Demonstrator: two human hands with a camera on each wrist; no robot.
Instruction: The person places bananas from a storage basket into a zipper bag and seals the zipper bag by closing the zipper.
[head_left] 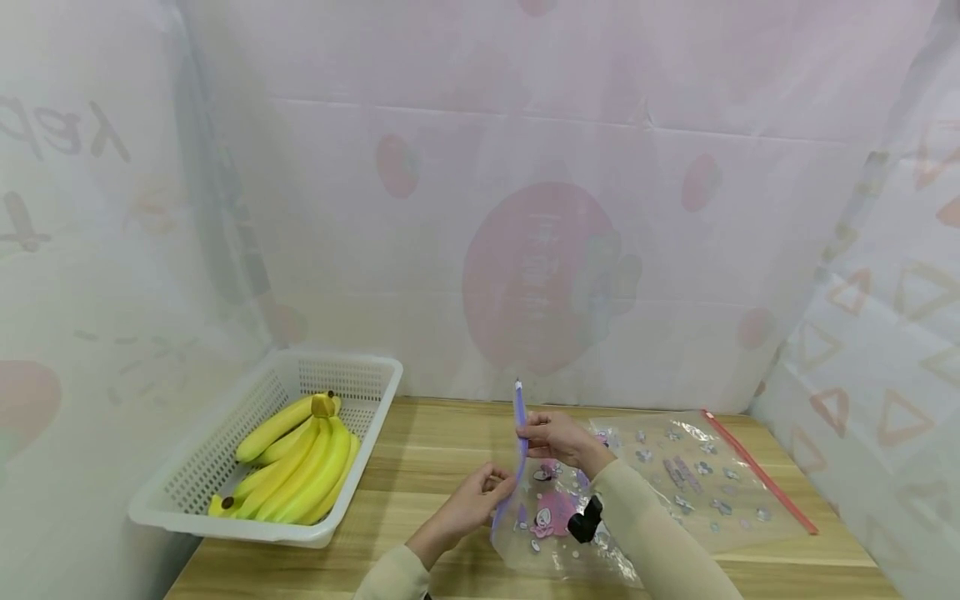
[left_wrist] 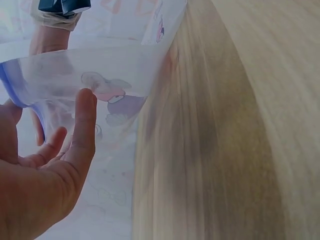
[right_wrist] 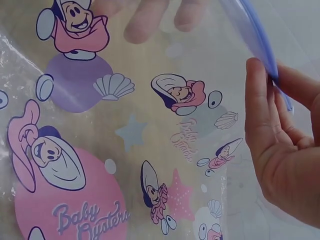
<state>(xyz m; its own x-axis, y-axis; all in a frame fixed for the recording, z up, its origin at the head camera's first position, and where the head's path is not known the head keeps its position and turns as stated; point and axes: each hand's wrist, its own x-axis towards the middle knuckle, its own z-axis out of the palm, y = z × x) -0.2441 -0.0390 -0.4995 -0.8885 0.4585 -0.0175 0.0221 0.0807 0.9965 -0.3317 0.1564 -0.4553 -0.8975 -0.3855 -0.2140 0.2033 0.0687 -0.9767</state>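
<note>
A clear zip bag (head_left: 551, 521) with pink and purple cartoon oyster prints stands partly raised over the table, its purple zip edge (head_left: 520, 408) toward the left. My right hand (head_left: 558, 437) pinches that edge below its upper end, thumb and fingers on either side of the strip in the right wrist view. Lower down, my left hand (head_left: 474, 500) holds the same edge between thumb and fingers. In the left wrist view the left fingers (left_wrist: 86, 115) are spread beside the clear film. Through the film, the right wrist view shows the left fingertips (right_wrist: 140, 22).
At the left, a white plastic basket (head_left: 390, 387) holds several yellow bananas (head_left: 300, 475). A second clear printed bag (head_left: 697, 475) with a red zip strip (head_left: 761, 471) lies flat at the right. White printed sheets (head_left: 337, 250) enclose the wooden table (head_left: 420, 433) at the back and sides.
</note>
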